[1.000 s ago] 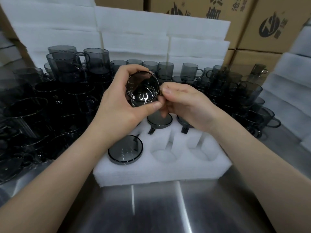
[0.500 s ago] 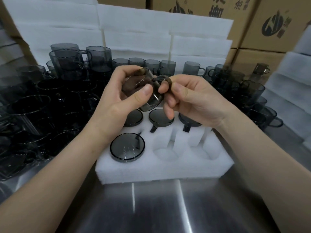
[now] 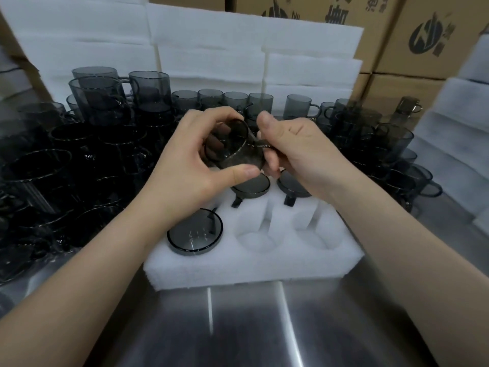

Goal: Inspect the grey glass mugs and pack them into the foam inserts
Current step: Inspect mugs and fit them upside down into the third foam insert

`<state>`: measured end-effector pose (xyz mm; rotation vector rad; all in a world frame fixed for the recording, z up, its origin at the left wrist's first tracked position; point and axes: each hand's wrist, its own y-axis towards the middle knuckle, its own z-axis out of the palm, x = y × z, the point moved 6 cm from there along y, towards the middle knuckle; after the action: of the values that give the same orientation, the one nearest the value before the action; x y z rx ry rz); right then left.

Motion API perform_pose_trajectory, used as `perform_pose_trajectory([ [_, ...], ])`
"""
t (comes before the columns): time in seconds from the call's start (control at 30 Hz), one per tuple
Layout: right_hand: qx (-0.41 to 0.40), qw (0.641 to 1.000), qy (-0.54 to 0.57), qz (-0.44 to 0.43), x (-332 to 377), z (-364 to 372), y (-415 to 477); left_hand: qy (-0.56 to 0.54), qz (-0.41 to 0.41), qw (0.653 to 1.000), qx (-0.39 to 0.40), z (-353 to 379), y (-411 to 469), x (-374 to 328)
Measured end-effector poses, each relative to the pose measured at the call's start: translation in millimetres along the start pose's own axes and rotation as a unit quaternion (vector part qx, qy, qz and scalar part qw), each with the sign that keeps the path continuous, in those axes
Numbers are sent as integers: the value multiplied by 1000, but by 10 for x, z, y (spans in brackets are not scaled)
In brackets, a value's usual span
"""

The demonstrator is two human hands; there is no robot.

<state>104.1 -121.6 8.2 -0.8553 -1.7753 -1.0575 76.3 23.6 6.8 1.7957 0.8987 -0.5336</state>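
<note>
While tilted mug (image 3: 232, 147) hangs above foam insert (image 3: 254, 263), left hand (image 3: 190, 160) clasps body, right hand (image 3: 296, 149) pinches handle

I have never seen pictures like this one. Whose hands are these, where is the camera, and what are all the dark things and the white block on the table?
There is no machine here. A person wears one camera on the head, and it looks forward and down, so you see that person's own two arms.

The left hand wraps the body of a grey glass mug, held tilted on its side. The right hand pinches the mug's handle. Both hold it above the foam insert, a white block with round pockets, which lies on a shiny metal table.

Mugs already sit bottom up in some pockets, for example one at the front left. The two front pockets to its right are empty. Many more mugs stand behind and to the sides. Farther back are white foam sheets and cardboard boxes.
</note>
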Motion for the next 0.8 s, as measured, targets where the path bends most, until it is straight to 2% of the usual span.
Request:
perform_pose_trajectory([
  [0.1, -52, 995, 85, -15, -34, -23, 8, -19, -1, 999, -26, -35, -2, 16],
  [0.2, -84, 993, 77, -43, 7, -67, 13, -80, -6, 997, -10, -2, -7, 21],
  [0.27, -63, 996, 58, -19, -16, -42, 15, -124, -9, 992, 10, 37, -12, 14],
  [0.37, -6, 996, 88, 30, -37, 90, 2, -137, -14, 990, 16, 54, -13, 18],
  [0.57, -11, 995, 99, 23, 13, 162, -30, -66, -11, 998, 9, 35, -14, -7],
  [0.7, -55, 996, -47, -46, 89, 143, -32, 33, 4, 999, -6, 42, -26, -70],
  [0.8, -68, 992, -80, -64, 123, 128, -41, 93, 26, 995, -19, 39, -35, -97],
])
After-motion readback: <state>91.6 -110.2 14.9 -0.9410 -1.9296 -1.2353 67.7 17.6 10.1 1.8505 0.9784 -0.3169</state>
